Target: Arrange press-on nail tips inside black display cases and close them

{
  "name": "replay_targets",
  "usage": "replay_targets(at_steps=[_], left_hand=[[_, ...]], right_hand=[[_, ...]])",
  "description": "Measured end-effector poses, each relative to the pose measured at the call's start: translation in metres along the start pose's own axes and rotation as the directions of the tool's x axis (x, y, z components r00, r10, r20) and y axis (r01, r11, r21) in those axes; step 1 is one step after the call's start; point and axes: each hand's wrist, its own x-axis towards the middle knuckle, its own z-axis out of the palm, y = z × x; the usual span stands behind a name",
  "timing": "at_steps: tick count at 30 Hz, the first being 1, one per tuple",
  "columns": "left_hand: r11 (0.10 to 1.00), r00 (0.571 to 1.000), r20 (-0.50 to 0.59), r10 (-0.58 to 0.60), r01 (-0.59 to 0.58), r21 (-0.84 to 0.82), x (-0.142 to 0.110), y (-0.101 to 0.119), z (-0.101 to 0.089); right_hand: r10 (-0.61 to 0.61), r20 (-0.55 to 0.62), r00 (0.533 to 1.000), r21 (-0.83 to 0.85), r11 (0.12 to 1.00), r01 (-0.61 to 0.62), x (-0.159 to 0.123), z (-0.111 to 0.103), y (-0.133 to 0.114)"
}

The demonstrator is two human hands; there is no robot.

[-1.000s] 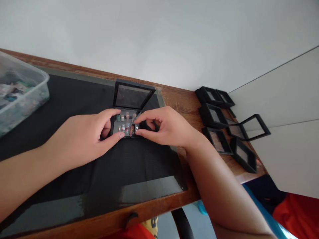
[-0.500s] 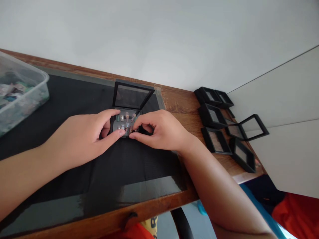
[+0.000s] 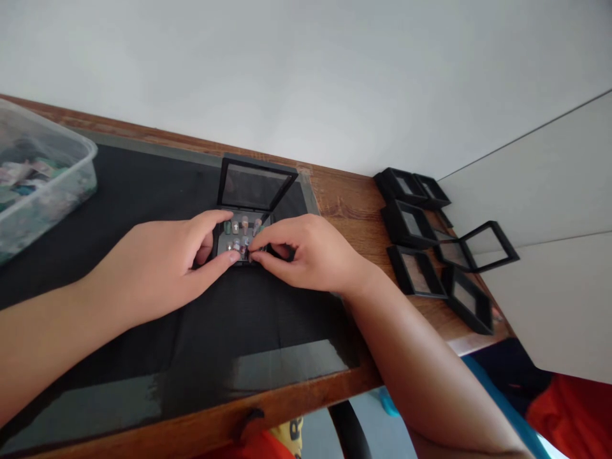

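A small black display box [image 3: 224,247] lies open on a black mat [image 3: 143,306], its clear-windowed lid [image 3: 254,185] standing up behind it. Several small decorated press-on nails [image 3: 238,228] sit in rows inside. My left hand [image 3: 157,264] grips the box's left side, thumb on the near edge and forefinger along the far edge. My right hand [image 3: 306,252] comes in from the right with thumb and forefinger pinched together over the lower right nails; what the pinch holds is too small to make out.
A clear plastic tub [image 3: 43,185] of mixed items stands at the far left. Several black display boxes [image 3: 415,220], some with lids open, lie on the wooden desk [image 3: 349,197] at the right. A white wall runs behind the desk.
My right hand slid left over the box and its thumb and forefinger closed into a tighter pinch on the lower nails. My left hand stayed on the box.
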Motion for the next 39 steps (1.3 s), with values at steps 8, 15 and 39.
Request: replay_targets(at_steps=[8,15,39], left_hand=[[1.0,1.0,-0.009,0.018,-0.018,-0.004,0.0007,-0.0007,0.0004],[0.998,0.998,-0.025,0.058,-0.058,-0.007,0.0008,-0.0035,0.002],[1.0,1.0,0.004,0.014,-0.015,0.015,0.0026,-0.0045,0.0027]], right_hand=[[0.0,-0.01,1.0,-0.003,1.0,0.0,-0.0007,-0.0007,0.0004],[-0.079,-0.034,0.996,0.061,0.995,0.081,-0.0025,0.0005,0.0001],[0.08,-0.019,0.997,-0.197,0.977,-0.082,0.0019,0.0072,-0.0004]])
